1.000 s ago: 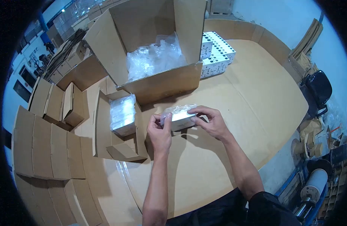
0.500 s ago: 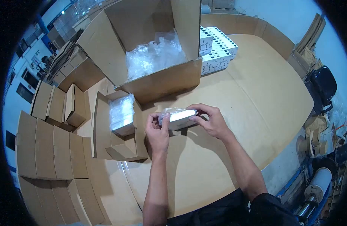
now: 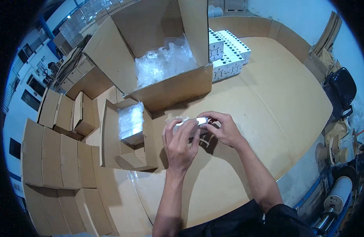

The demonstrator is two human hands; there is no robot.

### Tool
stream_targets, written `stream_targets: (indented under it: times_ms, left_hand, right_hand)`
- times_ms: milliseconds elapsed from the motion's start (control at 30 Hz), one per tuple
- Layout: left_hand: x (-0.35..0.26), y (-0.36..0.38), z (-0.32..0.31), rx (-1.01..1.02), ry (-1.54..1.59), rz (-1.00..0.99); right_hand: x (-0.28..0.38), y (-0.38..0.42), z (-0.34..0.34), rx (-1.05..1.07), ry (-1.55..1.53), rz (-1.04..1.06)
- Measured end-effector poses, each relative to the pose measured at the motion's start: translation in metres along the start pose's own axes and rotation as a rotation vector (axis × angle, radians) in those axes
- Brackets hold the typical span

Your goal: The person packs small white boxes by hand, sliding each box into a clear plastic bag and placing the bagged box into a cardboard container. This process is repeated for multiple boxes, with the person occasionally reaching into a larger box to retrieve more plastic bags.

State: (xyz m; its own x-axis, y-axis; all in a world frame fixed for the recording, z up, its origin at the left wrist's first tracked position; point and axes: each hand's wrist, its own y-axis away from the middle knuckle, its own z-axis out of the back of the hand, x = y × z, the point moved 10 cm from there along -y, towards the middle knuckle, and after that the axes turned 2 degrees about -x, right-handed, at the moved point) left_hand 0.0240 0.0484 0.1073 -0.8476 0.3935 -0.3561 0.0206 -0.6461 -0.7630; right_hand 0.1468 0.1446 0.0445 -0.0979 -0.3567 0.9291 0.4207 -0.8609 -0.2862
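A small white box (image 3: 202, 120) in clear plastic is held above the table between both hands. My right hand (image 3: 222, 128) pinches its right end between thumb and fingers. My left hand (image 3: 179, 141) lies over its left part, fingers bent across the plastic and hiding much of it. To the left, an open cardboard box (image 3: 110, 136) holds a row of plastic-wrapped packs (image 3: 131, 120). Behind the hands stands a large open carton (image 3: 174, 89) with clear plastic bags (image 3: 165, 62) inside.
Stacked white patterned boxes (image 3: 228, 67) stand behind the large carton's right side. Several closed cardboard boxes (image 3: 51, 158) line the left. A low cardboard wall (image 3: 245, 25) edges the table (image 3: 284, 91) at the back. A black chair (image 3: 340, 89) is at the right.
My left hand has moved right and turned over, its fingers now across the top of the wrapped box. My right hand still grips the right end. The view has shifted slightly.
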Motion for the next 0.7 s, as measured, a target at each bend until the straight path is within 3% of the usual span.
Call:
stream_targets:
  times_ms: [333, 400, 533, 667, 700]
  left_hand:
    - [0.046, -0.009, -0.012, 0.16, 0.225, 0.204]
    - [0.073, 0.004, -0.029, 0.236, 0.525, 0.529]
    - [0.091, 0.02, -0.042, 0.182, 0.814, 0.69]
    - [0.101, 0.033, -0.049, 0.194, 0.791, 0.713]
    - [0.104, 0.034, -0.051, 0.204, 0.768, 0.734]
  right_hand:
    - [0.001, -0.001, 0.001, 0.022, 0.048, -0.017]
    - [0.001, -0.001, 0.001, 0.027, 0.062, -0.027]
    - [-0.014, 0.001, 0.002, 0.025, 0.082, -0.113]
    - [-0.015, 0.003, 0.003, 0.007, 0.096, -0.132]
    - [0.001, 0.001, 0.005, -0.019, 0.165, -0.03]
